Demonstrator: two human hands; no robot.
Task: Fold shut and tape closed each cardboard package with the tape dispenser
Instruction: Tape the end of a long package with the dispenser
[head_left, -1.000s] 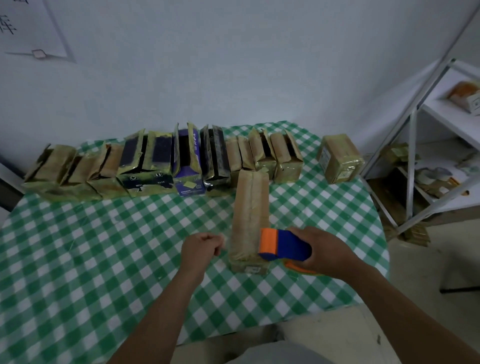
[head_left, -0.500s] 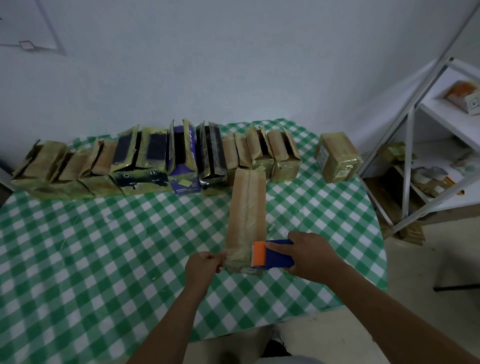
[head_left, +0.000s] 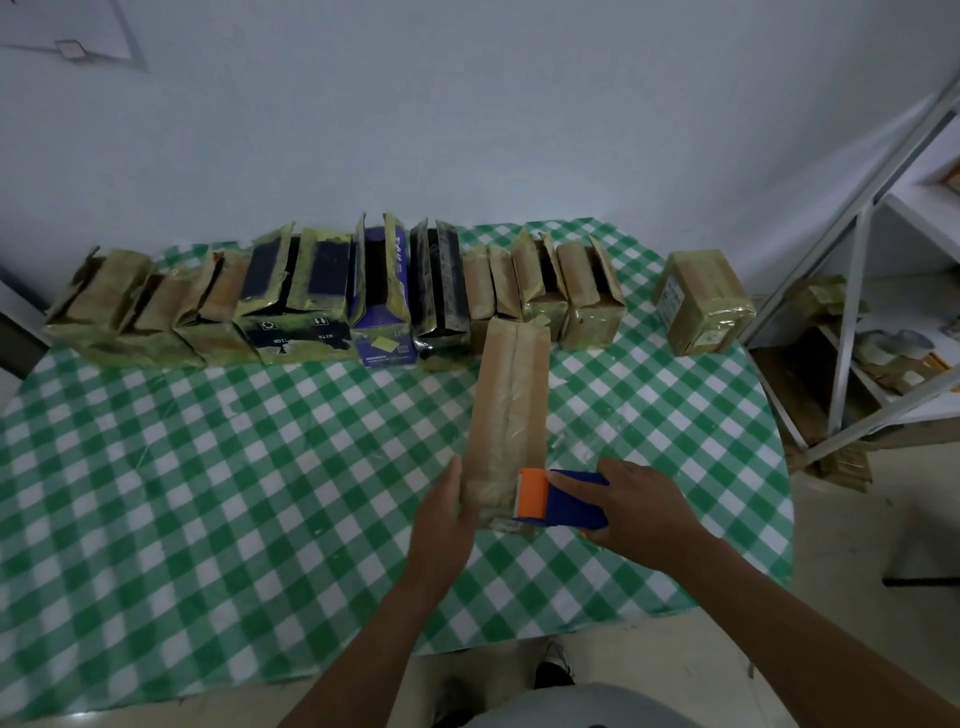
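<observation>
A long brown cardboard package (head_left: 511, 405) lies lengthwise on the green checked table (head_left: 208, 467), its top flaps folded shut. My right hand (head_left: 639, 509) grips a blue and orange tape dispenser (head_left: 558, 500) pressed against the package's near right corner. My left hand (head_left: 441, 525) rests flat with straight fingers against the package's near left side. A row of open packages (head_left: 322, 296) stands along the far edge. One taped package (head_left: 704, 301) sits apart at the far right.
A white metal shelf frame (head_left: 852, 312) with boxes and tape rolls stands right of the table. The table's near edge runs just in front of my arms. The wall is right behind the row of packages.
My left hand opened from pinching the tape end and now lies flat on the package's left side. The dispenser stayed at the near right corner while the view shifted slightly.
</observation>
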